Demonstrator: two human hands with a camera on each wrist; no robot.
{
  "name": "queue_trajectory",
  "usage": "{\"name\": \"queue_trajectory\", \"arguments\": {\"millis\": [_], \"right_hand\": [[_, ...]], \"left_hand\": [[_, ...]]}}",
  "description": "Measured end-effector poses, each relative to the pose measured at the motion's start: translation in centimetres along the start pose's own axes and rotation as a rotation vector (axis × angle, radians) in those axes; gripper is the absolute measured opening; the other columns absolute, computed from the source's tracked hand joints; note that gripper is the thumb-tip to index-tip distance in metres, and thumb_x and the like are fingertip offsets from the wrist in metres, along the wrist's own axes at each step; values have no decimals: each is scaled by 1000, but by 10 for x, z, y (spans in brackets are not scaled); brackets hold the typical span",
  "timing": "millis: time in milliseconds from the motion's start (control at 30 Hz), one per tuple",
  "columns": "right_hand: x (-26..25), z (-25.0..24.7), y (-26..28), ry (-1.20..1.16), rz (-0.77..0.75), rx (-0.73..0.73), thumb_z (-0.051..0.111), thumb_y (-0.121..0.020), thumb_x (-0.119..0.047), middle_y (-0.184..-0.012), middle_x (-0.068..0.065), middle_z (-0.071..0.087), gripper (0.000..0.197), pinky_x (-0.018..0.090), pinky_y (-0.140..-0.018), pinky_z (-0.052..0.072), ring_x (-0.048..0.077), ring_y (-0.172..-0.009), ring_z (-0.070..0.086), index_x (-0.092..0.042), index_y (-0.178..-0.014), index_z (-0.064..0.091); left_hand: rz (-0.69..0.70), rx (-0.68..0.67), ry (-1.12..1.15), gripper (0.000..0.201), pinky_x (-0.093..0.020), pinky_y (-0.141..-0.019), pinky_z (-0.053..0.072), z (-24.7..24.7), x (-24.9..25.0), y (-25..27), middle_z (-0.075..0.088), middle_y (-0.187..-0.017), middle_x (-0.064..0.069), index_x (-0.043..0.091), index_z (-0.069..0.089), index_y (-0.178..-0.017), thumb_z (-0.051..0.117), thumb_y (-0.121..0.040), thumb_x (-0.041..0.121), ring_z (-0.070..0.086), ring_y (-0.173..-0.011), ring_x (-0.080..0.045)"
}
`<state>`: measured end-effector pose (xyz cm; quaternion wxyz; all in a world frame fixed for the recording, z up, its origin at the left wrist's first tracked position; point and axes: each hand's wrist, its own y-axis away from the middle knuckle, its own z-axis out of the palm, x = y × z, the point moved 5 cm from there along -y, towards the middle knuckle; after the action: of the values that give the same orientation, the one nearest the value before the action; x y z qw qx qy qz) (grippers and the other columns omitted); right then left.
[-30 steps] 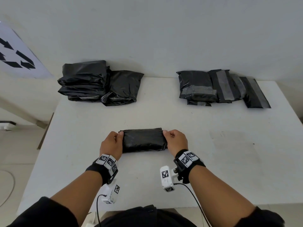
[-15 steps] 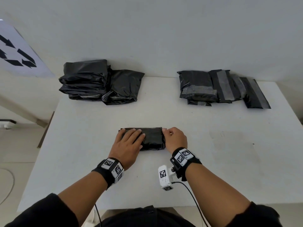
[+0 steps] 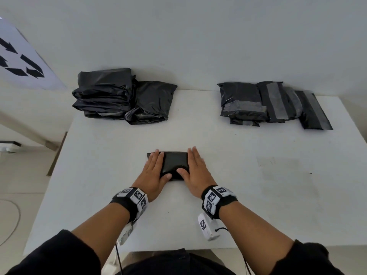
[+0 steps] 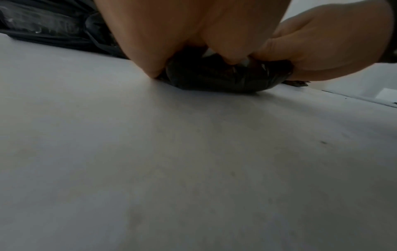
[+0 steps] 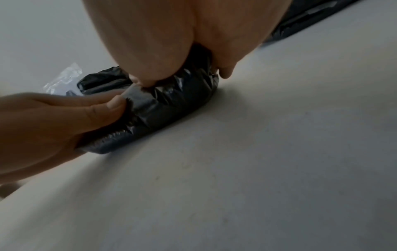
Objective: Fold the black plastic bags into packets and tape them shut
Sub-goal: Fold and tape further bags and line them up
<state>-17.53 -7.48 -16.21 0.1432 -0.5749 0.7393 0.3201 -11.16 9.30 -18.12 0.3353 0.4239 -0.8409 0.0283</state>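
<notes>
The folded black packet [image 3: 174, 165] lies on the white table [image 3: 248, 195] straight in front of you, caught between your two palms. From the head view, your left hand [image 3: 154, 173] lies flat over its left end and your right hand [image 3: 195, 171] over its right end, fingers straight and pointing away, both thumbs resting on the near part. The stack of unfolded bags [image 3: 123, 98] sits far left and the taped packets [image 3: 272, 105] far right, both well apart from your hands.

From the left wrist, your palm [image 4: 171, 34] presses down on the packet [image 4: 225, 78], with the right hand [image 4: 326, 51] on its other end.

From the right wrist, your palm [image 5: 167, 39] bears on the packet [image 5: 167, 108] while the left thumb [image 5: 101, 112] rests against its near edge.
</notes>
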Motion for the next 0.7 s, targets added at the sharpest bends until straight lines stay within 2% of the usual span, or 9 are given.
{"name": "queue_trajectory", "arguments": {"millis": [67, 133, 200, 300, 433, 567, 633, 700], "right_hand": [[3, 0, 0, -16, 8, 6, 38, -101, -50, -165, 4, -12, 82, 40, -124, -3, 12, -151, -11, -14, -156, -10], [7, 1, 1, 10, 11, 16, 39, -100, -53, -166, 3, -9, 84, 42, -123, -6, 11, -152, -9, -13, -156, -10], [10, 1, 2, 15, 26, 34, 40, -98, -56, -166, 4, -2, 87, 43, -123, -8, 14, -152, -6, -13, -157, -8], [15, -2, 4, -37, 70, 49, 43, -94, -63, -165, 8, 5, 89, 42, -123, -9, 17, -152, -8, -18, -158, -1], [18, -5, 6, 36, 110, 39, 40, -91, -70, -165, 5, 7, 92, 42, -122, -11, 19, -151, -14, -17, -157, 5], [18, -3, 5, 84, 114, 12, 35, -88, -75, -166, 4, 4, 98, 45, -122, -11, 19, -151, -14, -14, -158, 3], [19, -4, 6, 51, 111, 62, 32, -86, -79, -166, 4, 3, 102, 45, -122, -9, 18, -152, -12, -12, -158, 3], [21, -9, 10, -29, 100, 170, 28, -83, -81, -165, 3, 10, 103, 44, -123, -5, 17, -152, -5, -13, -158, 9]], "left_hand": [[-17, -25, -10, 112, -35, -122, -1, -1, -5, -1, -14, -161, 2, 16, -7, -155, 7, -73, 90, -17, -147, -11], [-67, -54, -150, 114, -45, -122, -4, -2, -11, -1, -14, -162, 2, 15, -12, -154, 4, -71, 91, -16, -148, -14], [-134, -86, -307, 113, -53, -118, -12, -3, -18, 2, -18, -160, 5, 16, -17, -153, -3, -69, 91, -19, -148, -17], [-177, -115, -372, 111, -57, -116, -15, -4, -23, 4, -21, -161, 3, 18, -18, -153, -3, -69, 91, -26, -146, -20], [-222, -120, -422, 112, -59, -115, -15, -9, -29, 5, -25, -160, 1, 21, -14, -154, -6, -68, 92, -28, -145, -23], [-237, -80, -358, 118, -56, -117, -11, -13, -27, 7, -22, -161, 0, 17, -12, -154, -4, -65, 94, -25, -146, -21], [-238, -23, -308, 123, -53, -119, -8, -17, -25, 9, -19, -162, -2, 15, -13, -154, 2, -63, 97, -22, -147, -20], [-232, 32, -243, 127, -48, -121, -6, -22, -21, 12, -19, -162, -1, 15, -15, -154, 13, -62, 99, -20, -148, -18]]}}
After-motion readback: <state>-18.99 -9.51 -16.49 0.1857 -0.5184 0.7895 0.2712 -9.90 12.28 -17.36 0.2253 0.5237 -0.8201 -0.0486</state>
